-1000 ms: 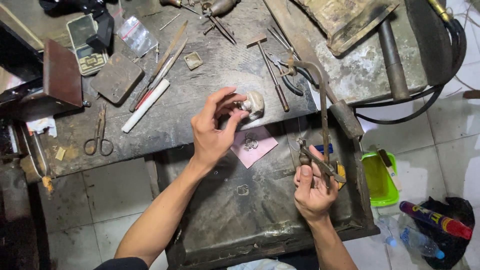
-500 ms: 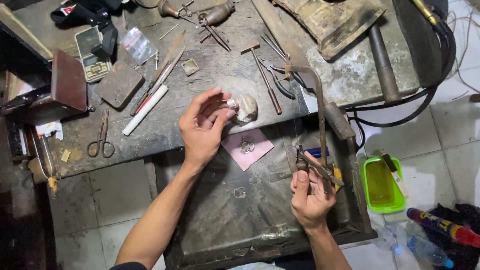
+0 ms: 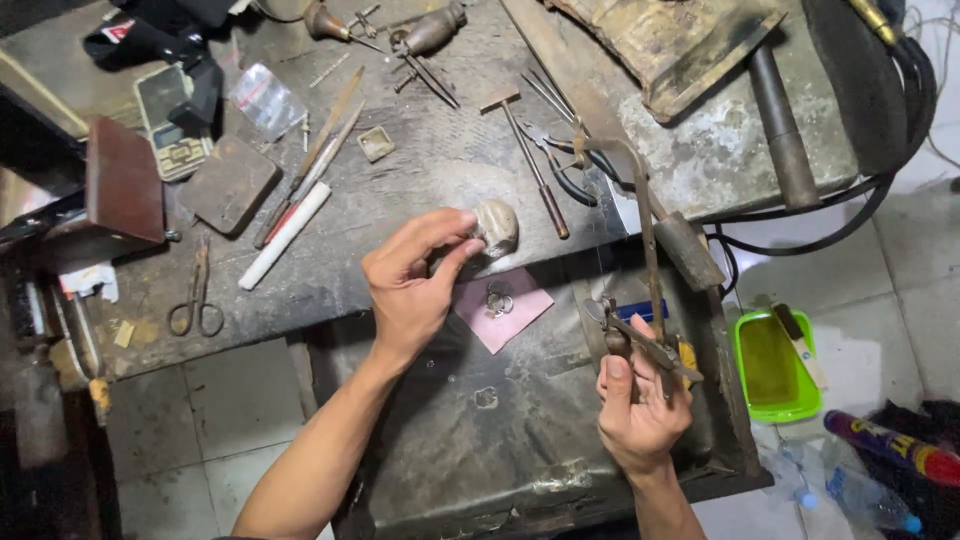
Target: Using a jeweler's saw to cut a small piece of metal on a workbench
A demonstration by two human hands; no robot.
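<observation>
Pinching a pale lump (image 3: 497,226) at bench edge, left hand (image 3: 412,280); right hand (image 3: 640,415) grips saw frame (image 3: 640,280) upright, near right. Rings (image 3: 497,300) sit untouched on pink paper (image 3: 500,310) between hands; sawing not yet begun.

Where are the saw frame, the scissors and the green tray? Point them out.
saw frame (image 3: 648,255), head view, on its upright metal arm.
scissors (image 3: 198,290), head view, on the blades just above the finger loops.
green tray (image 3: 775,362), head view, on its flat inner floor.
</observation>
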